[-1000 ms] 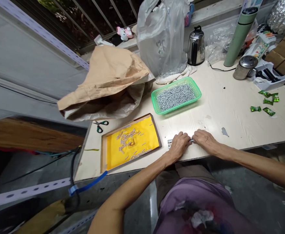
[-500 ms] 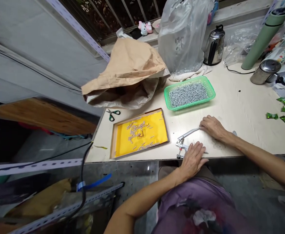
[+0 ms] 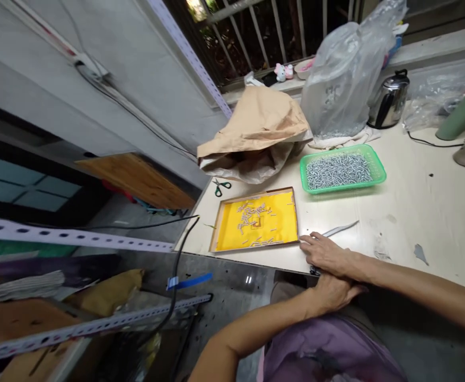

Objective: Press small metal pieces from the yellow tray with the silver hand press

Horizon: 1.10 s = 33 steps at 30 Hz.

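My right hand (image 3: 325, 255) reaches left across the front of the table, its fingers slightly spread beside the lower right corner of the shallow box (image 3: 298, 225). Beneath its wrist is my left hand (image 3: 331, 291), at the table's front edge, with its fingers hidden. A metal hand tool's pale handle (image 3: 341, 229) sticks out behind my right hand; a dark end of the tool (image 3: 314, 270) shows below the fingers. The rest of the tool is covered. Small metal pins (image 3: 252, 213) lie scattered on the box's yellow bottom.
A green basket (image 3: 380, 172) full of small metal pieces stands behind my hands. Farther left are green-handled scissors (image 3: 221, 187) and a brown paper bag (image 3: 264, 119). A clear plastic bag (image 3: 335, 85) and a steel kettle (image 3: 391, 101) stand at the back. A grey scrap (image 3: 420, 254) lies right.
The view has shifted left. My right hand has left the tool's handle end and come over to its head, crossing above my left hand. The handle now points farther back and right.
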{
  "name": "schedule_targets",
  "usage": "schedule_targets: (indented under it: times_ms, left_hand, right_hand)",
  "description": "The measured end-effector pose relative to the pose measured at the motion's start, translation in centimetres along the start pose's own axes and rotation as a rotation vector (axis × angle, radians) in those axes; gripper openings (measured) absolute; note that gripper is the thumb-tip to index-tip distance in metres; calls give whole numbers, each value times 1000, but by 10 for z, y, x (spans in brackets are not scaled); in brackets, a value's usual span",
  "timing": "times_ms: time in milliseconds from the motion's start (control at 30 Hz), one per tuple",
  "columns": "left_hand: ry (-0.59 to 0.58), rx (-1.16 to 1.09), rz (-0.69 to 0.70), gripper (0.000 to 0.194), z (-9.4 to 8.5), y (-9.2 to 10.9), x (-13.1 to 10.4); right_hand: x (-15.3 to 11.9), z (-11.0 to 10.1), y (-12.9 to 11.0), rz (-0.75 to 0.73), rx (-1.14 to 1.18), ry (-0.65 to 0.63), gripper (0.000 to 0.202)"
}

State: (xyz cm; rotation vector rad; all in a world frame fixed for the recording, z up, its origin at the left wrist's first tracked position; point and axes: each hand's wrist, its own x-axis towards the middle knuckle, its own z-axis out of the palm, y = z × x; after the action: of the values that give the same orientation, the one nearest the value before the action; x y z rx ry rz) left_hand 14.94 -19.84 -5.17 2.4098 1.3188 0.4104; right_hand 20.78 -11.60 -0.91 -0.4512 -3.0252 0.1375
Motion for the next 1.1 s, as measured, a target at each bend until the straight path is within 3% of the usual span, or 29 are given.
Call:
schedule_targets:
  times_ms: [100,167,267,367,433,533,600,700,800,900,1033,1100]
  left_hand:
    - [37,34,-7,40,-8,-2,3]
    - [67,49,8,36,-16,-4,5]
    - [100,54,33,31,-34,-17,4]
    - [180,134,-62,28,-66,-48,-4]
    - [237,269,-269,25,-91,-75,-11]
    - [138,379,-498,20,-121,-112,-18]
    - [42,382,-558,18,-131,-130,-20]
    - [-17,348,-560,17,-135,-144,-21]
    - [58,271,-529,16,-133,-142,-23]
    - [156,15,-536,13,-128,-120,-24]
    - [71,-482,-622,18,-111,-77,-21]
    - [15,-622,-669,22,-99,-63,-17]
  right_hand:
    - [11,-2,7,-48,7,55,12]
    - [12,-15,14,-12,30,154,14]
    - [8,-47,32,132,75,386,21]
    - [0,-83,67,284,100,561,22]
    - [-5,-100,93,394,44,572,23]
    - [-14,-107,115,531,-43,570,25]
    - [-23,-101,109,532,-19,546,28]
    - [-43,-81,76,461,105,472,29]
    - [-66,-56,37,438,211,382,27]
    - [-88,-36,8,480,290,307,27]
    - [-105,-22,-12,546,320,260,24]
    - [-108,-18,-17,568,301,248,21]
